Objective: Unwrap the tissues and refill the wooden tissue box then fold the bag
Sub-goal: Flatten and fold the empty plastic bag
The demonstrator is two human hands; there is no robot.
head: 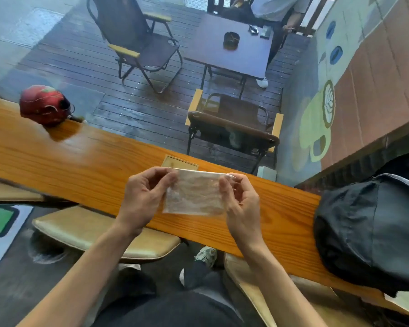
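Note:
I hold a clear, crinkled plastic bag [194,193] flat above the wooden counter [80,166]. My left hand [144,197] pinches its left edge near the top corner and my right hand [239,201] pinches its right edge. The bag looks folded into a small rectangle, and I cannot tell whether anything is inside it. Just behind the bag, the wooden tissue box [178,162] sits on the far edge of the counter, its lower part hidden by the bag and my fingers.
A red cap [44,105] lies at the counter's far left. A dark backpack [373,227] covers the counter's right end. Padded stools [99,232] stand below the counter. Beyond glass are folding chairs [137,41], a dark table [232,46] and a person [276,8].

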